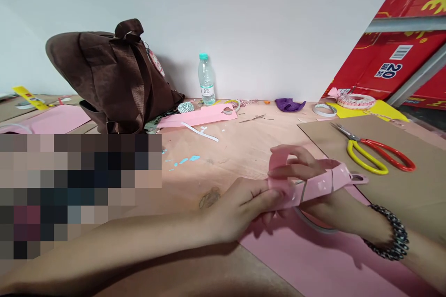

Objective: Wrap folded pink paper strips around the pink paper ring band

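The left hand (240,209) and right hand (325,199) are grasping a taped pink paper strip (334,180), pinching it to hold its curled loop closed.

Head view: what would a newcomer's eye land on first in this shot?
The looped pink paper strip, held between the left hand and the right hand at lower centre, draws the eye first; a black beaded bracelet circles the right wrist. To their right, red-and-yellow-handled scissors lie on a brown cardboard sheet. Farther back, a large dark brown fabric bag stands by the wall at upper left, and a red printed carton fills the upper right corner.
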Demonstrator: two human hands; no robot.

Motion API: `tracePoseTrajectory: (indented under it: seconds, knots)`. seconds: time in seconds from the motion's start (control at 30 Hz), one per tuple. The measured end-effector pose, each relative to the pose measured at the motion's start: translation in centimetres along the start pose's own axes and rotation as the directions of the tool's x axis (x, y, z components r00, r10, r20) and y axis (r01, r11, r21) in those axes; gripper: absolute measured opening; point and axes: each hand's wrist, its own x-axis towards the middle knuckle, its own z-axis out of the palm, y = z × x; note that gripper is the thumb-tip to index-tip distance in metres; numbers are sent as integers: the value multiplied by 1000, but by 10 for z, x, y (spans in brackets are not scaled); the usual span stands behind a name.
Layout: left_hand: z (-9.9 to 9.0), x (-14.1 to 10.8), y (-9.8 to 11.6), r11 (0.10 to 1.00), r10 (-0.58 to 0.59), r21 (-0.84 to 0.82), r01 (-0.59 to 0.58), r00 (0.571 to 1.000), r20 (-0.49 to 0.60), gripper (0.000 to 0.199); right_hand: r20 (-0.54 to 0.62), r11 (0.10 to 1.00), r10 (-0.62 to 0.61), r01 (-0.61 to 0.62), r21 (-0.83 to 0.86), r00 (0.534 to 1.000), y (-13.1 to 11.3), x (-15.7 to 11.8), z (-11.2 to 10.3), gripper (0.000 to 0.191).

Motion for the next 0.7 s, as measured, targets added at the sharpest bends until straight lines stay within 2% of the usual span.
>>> tracePoseTrajectory:
  seconds: [0.1,0.17,0.23,0.33,0.4,0.43,0.5,0.57,0.7]
  knots:
    - [-4,0,4,983,28,180,-30,999,16,33,-76,995,-37,30,-93,996,9,-1,-1,23]
    - [-5,0,4,939,35,343,-20,999,-38,27,-141,994,-46,31,-107,989,13,0,0,19]
    - [-6,0,4,894,42,448,15,992,-116,30,-161,995,-41,25,-99,986,12,2,-1,13]
    - [-6,0,3,867,68,498,30,982,-178,39,-180,998,42,-49,-35,983,4,4,-1,6]
    - [-7,2,3,858,142,513,-19,969,-202,40,-168,992,130,-126,30,977,-3,5,-2,4]
    - [-8,2,3,852,193,519,-60,959,-206,39,-138,984,174,-166,65,975,-5,5,-2,9]
    - [-10,3,4,836,278,532,-132,938,-205,34,-54,959,252,-242,145,966,-10,6,-2,29]
    - [-12,4,5,826,305,544,-147,929,-211,33,22,921,304,-300,247,952,-13,6,-2,44]
    - [-11,4,5,866,300,473,-160,924,-236,23,60,867,352,-349,357,934,-17,4,-1,47]
